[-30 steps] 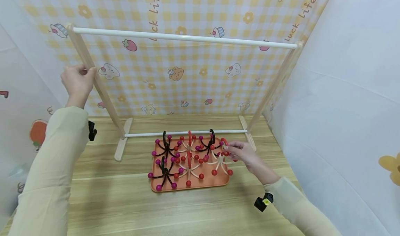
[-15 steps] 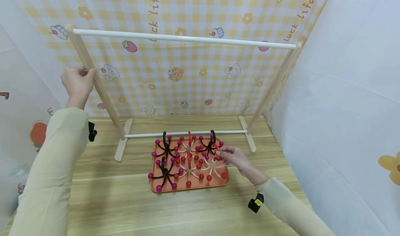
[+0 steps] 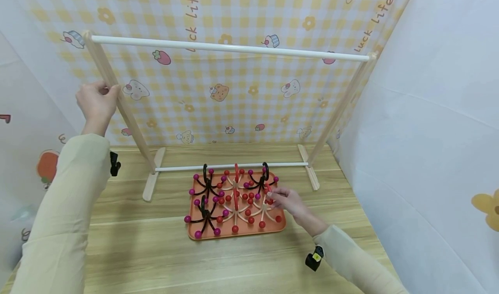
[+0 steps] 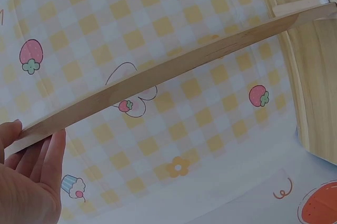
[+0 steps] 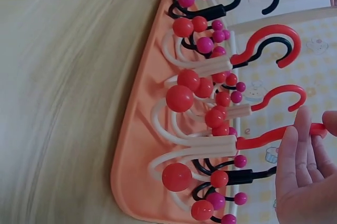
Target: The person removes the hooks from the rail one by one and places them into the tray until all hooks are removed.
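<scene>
In the head view my left hand (image 3: 96,105) grips the left wooden post (image 3: 130,120) of a rack, thumb on one side and fingers on the other. At the right front of an orange tray (image 3: 218,234), my right hand (image 3: 290,203) pinches the red hook of a cream multi-arm hanger (image 5: 210,148) with red ball tips. That hanger stands upright over the tray; whether it touches the bottom cannot be told. Beside it are another cream hanger (image 3: 235,211) with a red hook and a black hanger (image 3: 206,216) with magenta ball tips.
A white top bar (image 3: 230,48) spans the rack, with a white lower bar (image 3: 179,168) just behind the tray. The right post (image 3: 339,110) stands on a wooden foot (image 3: 309,172). A checked cloth (image 3: 234,112) hangs behind; a white wall (image 3: 425,134) is at the right.
My right hand has moved left and slightly down, bringing the held cream hanger from the tray's right edge to within the tray. The left hand has stayed on the post.
</scene>
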`<control>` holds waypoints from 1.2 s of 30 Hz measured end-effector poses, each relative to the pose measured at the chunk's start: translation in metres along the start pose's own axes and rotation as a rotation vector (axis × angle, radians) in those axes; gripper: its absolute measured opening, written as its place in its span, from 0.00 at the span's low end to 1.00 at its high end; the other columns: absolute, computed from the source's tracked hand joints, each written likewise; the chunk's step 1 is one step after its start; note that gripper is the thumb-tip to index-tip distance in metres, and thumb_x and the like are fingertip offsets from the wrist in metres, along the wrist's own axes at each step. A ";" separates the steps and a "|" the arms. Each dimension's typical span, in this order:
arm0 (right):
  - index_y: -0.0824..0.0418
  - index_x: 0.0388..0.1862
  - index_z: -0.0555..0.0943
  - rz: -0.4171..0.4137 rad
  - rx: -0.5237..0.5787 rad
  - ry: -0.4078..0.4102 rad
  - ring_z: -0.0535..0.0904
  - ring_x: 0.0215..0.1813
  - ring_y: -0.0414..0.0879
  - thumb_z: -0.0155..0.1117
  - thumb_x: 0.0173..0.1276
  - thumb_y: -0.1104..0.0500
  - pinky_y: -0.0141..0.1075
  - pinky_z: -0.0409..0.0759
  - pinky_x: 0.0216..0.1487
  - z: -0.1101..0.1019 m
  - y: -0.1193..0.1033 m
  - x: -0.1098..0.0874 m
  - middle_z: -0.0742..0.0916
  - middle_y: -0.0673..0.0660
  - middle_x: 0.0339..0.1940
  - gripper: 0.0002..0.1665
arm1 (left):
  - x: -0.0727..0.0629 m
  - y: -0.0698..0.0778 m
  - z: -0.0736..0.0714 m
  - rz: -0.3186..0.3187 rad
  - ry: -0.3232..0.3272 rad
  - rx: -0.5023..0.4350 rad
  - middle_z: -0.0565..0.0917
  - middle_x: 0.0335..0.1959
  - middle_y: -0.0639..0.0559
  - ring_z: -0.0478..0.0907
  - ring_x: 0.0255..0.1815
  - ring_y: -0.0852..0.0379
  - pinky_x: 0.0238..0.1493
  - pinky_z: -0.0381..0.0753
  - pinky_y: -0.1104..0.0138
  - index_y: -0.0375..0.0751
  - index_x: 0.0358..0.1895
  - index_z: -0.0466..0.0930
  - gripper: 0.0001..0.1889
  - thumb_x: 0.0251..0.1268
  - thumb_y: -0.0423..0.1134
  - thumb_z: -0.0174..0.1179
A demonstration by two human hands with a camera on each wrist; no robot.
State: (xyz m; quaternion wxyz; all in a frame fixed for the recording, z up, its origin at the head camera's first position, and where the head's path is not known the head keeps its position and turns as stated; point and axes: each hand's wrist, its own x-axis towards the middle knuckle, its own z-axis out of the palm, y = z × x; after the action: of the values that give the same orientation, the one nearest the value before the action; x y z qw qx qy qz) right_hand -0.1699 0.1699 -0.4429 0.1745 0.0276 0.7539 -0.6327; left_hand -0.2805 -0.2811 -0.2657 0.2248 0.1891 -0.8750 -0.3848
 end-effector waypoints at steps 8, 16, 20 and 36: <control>0.71 0.38 0.75 -0.028 0.014 0.057 0.79 0.30 0.52 0.59 0.61 0.60 0.48 0.75 0.40 0.003 0.015 0.003 0.83 0.61 0.30 0.14 | -0.001 0.001 0.000 -0.005 -0.008 -0.008 0.80 0.44 0.46 0.58 0.60 0.51 0.48 0.65 0.64 0.34 0.51 0.75 0.24 0.62 0.50 0.47; 0.72 0.39 0.74 -0.020 -0.004 0.086 0.79 0.30 0.52 0.58 0.61 0.61 0.45 0.77 0.37 0.007 0.016 0.001 0.83 0.62 0.30 0.14 | -0.001 0.002 0.000 -0.017 -0.016 -0.006 0.76 0.49 0.42 0.57 0.61 0.52 0.48 0.65 0.65 0.36 0.53 0.74 0.24 0.62 0.51 0.47; 0.72 0.41 0.75 -0.022 -0.051 0.068 0.79 0.28 0.49 0.58 0.61 0.57 0.45 0.77 0.36 0.004 0.015 0.001 0.82 0.63 0.32 0.18 | -0.001 0.001 0.000 -0.011 -0.008 -0.005 0.78 0.47 0.44 0.58 0.60 0.52 0.45 0.66 0.67 0.36 0.52 0.74 0.24 0.62 0.51 0.47; 0.64 0.41 0.79 -0.201 -0.124 0.132 0.80 0.27 0.48 0.56 0.62 0.48 0.39 0.77 0.31 -0.056 0.037 0.038 0.83 0.59 0.36 0.20 | 0.000 0.002 0.002 -0.011 -0.024 -0.003 0.76 0.49 0.42 0.59 0.60 0.51 0.40 0.68 0.70 0.38 0.54 0.73 0.24 0.62 0.52 0.47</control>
State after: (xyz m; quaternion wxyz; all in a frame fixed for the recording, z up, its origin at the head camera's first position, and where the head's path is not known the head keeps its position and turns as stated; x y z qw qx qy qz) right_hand -0.2089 0.2245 -0.4820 0.0616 -0.0175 0.8004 -0.5961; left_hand -0.2823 -0.2785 -0.2653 0.2126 0.1890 -0.8759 -0.3897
